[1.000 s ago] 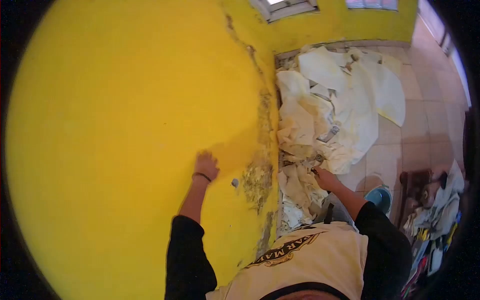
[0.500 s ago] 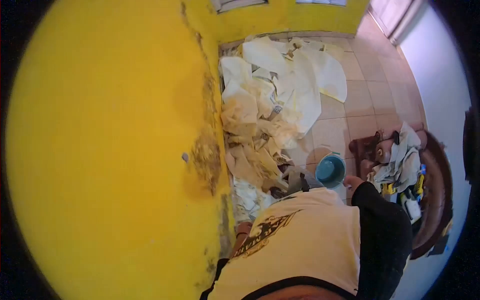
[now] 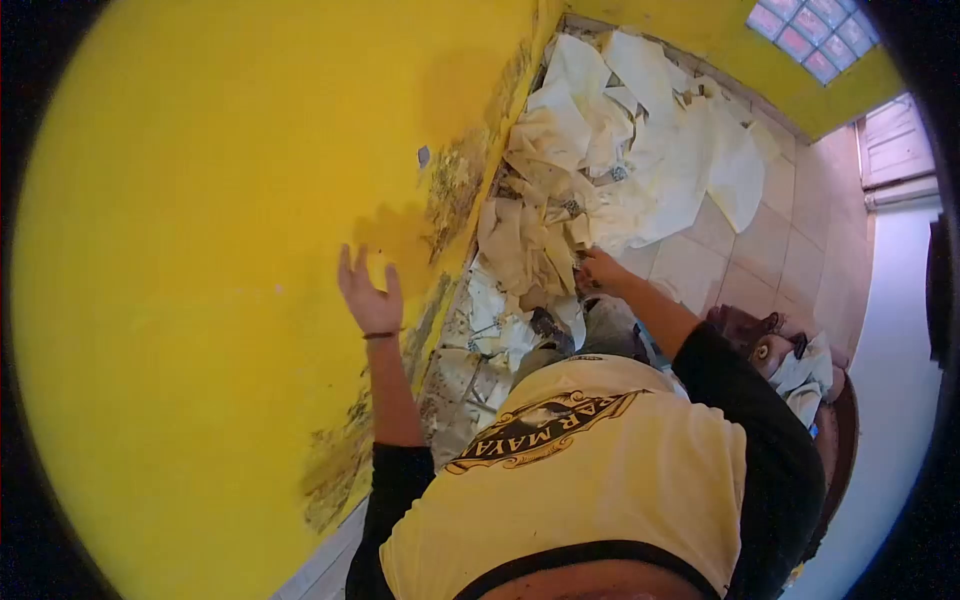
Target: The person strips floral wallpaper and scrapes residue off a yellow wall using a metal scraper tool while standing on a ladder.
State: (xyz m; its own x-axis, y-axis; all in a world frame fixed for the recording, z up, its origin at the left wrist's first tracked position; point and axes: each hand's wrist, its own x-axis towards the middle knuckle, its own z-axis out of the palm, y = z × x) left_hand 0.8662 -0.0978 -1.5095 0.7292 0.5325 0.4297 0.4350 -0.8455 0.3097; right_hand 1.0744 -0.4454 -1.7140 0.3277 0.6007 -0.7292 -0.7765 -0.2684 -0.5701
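Observation:
Raised to the left, my left hand point(image 3: 370, 295) has its fingers spread, with its palm toward the yellow wall point(image 3: 230, 200). My right hand point(image 3: 603, 271) is curled in front of my body, over the edge of the crumpled pale sheets point(image 3: 540, 245) on the floor. Its fingers are bent in, and I cannot tell what is in them. Beyond my left hand, a brown, flaking patch point(image 3: 455, 190) runs along the base of the wall. A small grey spot point(image 3: 423, 156) marks the wall above it.
Torn, creased sheets point(image 3: 660, 170) cover the tiled floor point(image 3: 790, 240) along the wall. On the right stands a brown seat point(image 3: 840, 430) with cloths point(image 3: 805, 375) on it. A glass-block window point(image 3: 815, 35) and a door point(image 3: 895, 145) are at the far end.
My left hand has risen from low by my side to the wall. My right hand has moved left, away from beside the blue bucket, to the sheets. The view has turned; the bucket is mostly hidden.

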